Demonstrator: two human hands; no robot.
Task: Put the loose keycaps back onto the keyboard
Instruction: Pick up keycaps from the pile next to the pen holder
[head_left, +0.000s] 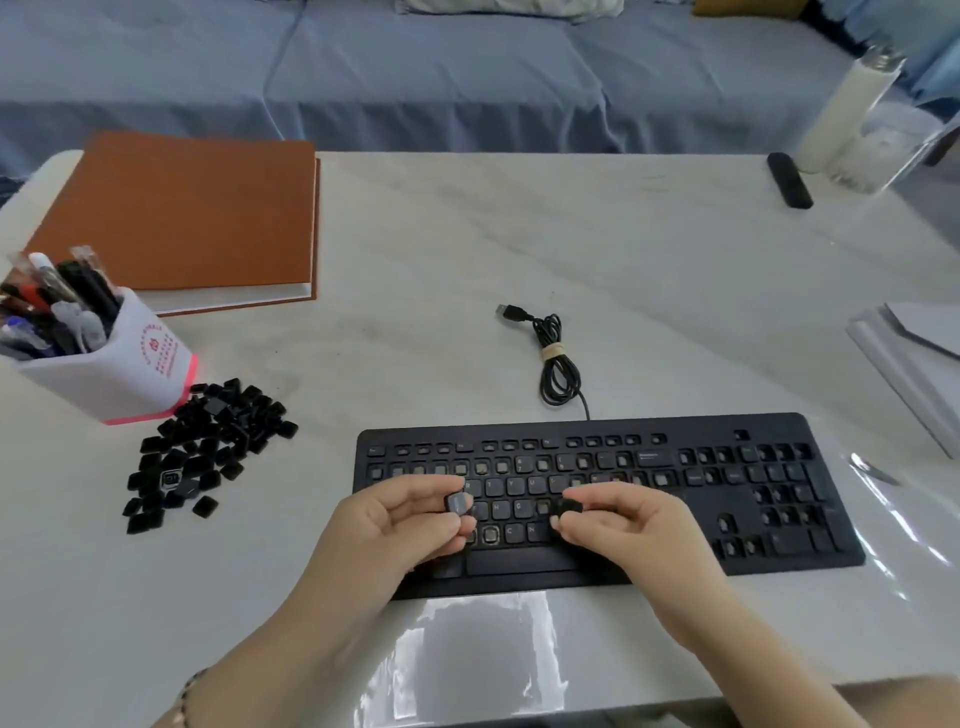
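A black keyboard (769, 525) lies on the white table, with many bare switch sockets and some letter keys fitted in its middle rows. Several loose black keycaps (202, 452) lie in a pile to its left. My left hand (400, 525) hovers over the keyboard's left side and pinches one keycap (458, 503) between thumb and fingers. Over the letter rows, my right hand (623, 525) holds another keycap (567, 506) at its fingertips. The palms hide the keys under them.
A white pen holder (119, 374) full of pens stands beside the pile. An orange notebook (182, 218) lies at the back left. The keyboard's bundled USB cable (556, 358) lies behind it. A black remote (789, 179), a white bottle (847, 109) and papers (914, 358) sit at right.
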